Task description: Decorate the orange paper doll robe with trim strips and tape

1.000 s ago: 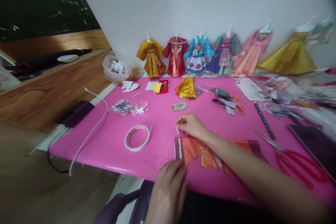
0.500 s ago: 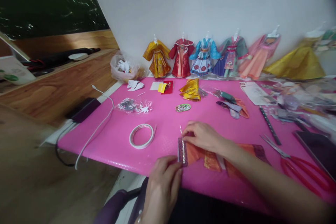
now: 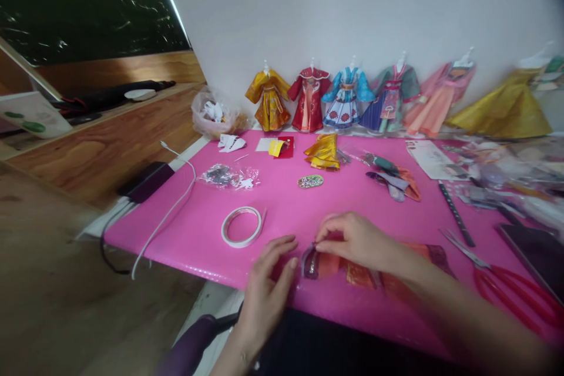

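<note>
An orange piece of doll clothing (image 3: pixel 328 265) with a purple band at its left end lies near the table's front edge. My right hand (image 3: pixel 352 241) pinches the upper corner of that band, which is lifted and curled over. Just left of the cloth, my left hand (image 3: pixel 268 279) is raised with fingers apart, holding nothing. Part of the garment is hidden under my right forearm, and its far end (image 3: pixel 436 258) shows beyond it. A roll of white tape (image 3: pixel 224 229) lies beyond my left hand.
Red-handled scissors (image 3: pixel 489 270) and a dark phone (image 3: pixel 531 255) lie on the right of the pink table (image 3: pixel 176 235). Several dressed doll forms (image 3: pixel 348 97) stand along the wall. A white cable (image 3: pixel 178 205) hangs over the left edge. Bags and scraps (image 3: pixel 506 167) crowd the far right.
My left hand has let go of the purple band and drawn back, opening its fingers. My right hand has lifted the band's upper corner, and the glittering strip is now mostly hidden.
</note>
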Tool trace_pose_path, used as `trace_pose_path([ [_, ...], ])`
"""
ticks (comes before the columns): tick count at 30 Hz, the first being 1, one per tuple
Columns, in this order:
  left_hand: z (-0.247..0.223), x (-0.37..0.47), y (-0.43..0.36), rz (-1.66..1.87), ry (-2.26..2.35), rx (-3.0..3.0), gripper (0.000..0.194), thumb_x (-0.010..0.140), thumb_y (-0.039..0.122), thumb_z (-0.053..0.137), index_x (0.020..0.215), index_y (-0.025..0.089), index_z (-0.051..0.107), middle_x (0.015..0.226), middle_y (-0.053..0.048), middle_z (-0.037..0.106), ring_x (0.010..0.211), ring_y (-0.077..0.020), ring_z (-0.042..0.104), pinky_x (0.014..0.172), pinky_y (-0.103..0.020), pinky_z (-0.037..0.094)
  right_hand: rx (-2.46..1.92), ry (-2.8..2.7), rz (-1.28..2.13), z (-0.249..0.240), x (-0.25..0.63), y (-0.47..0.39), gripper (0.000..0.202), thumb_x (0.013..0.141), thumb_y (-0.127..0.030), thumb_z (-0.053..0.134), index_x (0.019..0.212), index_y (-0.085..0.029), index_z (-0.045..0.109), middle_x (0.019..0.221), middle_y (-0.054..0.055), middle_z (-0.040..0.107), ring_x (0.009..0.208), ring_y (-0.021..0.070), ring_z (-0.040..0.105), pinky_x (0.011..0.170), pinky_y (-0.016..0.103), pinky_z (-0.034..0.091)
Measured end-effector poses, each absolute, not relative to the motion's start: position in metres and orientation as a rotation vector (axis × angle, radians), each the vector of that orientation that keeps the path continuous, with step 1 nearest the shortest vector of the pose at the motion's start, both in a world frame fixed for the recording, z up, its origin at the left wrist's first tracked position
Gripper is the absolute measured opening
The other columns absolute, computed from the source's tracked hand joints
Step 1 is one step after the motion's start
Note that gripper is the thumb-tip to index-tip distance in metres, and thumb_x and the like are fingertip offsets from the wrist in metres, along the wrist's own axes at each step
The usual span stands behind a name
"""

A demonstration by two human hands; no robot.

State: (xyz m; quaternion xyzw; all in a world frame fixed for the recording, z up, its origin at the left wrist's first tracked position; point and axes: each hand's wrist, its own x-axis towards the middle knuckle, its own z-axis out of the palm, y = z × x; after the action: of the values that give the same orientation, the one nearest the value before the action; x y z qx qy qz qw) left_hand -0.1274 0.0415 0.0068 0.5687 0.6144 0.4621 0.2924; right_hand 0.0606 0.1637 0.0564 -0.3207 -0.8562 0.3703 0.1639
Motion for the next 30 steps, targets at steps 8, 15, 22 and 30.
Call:
trace_pose_path([
  [8, 0.023, -0.112, 0.057, 1.108, 1.246, 1.125, 0.038, 0.095, 0.044, 0.053, 0.121, 0.022, 0.07, 0.124, -0.007, 0.071, 0.118, -0.0253, 0.063, 0.107, -0.04, 0.042, -1.053, -2.195, 1.479, 0.062, 0.073, 0.166, 0.016, 0.084, -0.03, 0.066, 0.08, -0.016, 0.073, 0.074, 0.002, 0.074, 0.064, 0.0147, 0.065, 0.062, 0.026, 0.049],
  [15, 0.028, -0.103, 0.061, 1.042, 1.071, 0.916, 0.035, 0.078, 0.04, 0.076, 0.106, 0.019, 0.075, 0.102, -0.007, 0.078, 0.092, -0.021, 0.071, 0.087, -0.031, 0.05, -1.118, -2.051, 1.56, 0.066, 0.075, 0.167, 0.013, 0.082, -0.027, 0.065, 0.076, -0.017, 0.072, 0.071, 0.002, 0.071, 0.066, 0.0149, 0.065, 0.064, 0.026, 0.05],
  [22, 0.021, -0.098, 0.063, 1.055, 1.177, 0.855, 0.025, 0.069, 0.03, 0.08, 0.088, 0.015, 0.073, 0.074, -0.002, 0.075, 0.065, -0.0142, 0.066, 0.067, -0.026, 0.05, -1.063, -2.022, 1.568, 0.057, 0.078, 0.17, 0.011, 0.08, -0.026, 0.069, 0.081, -0.017, 0.076, 0.075, 0.002, 0.076, 0.069, 0.0161, 0.069, 0.069, 0.028, 0.054],
  [30, 0.033, -0.108, 0.049, 1.297, 1.527, 1.183, 0.016, 0.08, 0.031, 0.068, 0.092, 0.02, 0.072, 0.1, -0.006, 0.07, 0.098, -0.0214, 0.063, 0.087, -0.032, 0.049, -0.987, -1.992, 1.2, 0.058, 0.089, 0.157, 0.009, 0.085, -0.026, 0.068, 0.086, -0.02, 0.075, 0.087, 0.005, 0.077, 0.08, 0.0195, 0.07, 0.075, 0.033, 0.054],
])
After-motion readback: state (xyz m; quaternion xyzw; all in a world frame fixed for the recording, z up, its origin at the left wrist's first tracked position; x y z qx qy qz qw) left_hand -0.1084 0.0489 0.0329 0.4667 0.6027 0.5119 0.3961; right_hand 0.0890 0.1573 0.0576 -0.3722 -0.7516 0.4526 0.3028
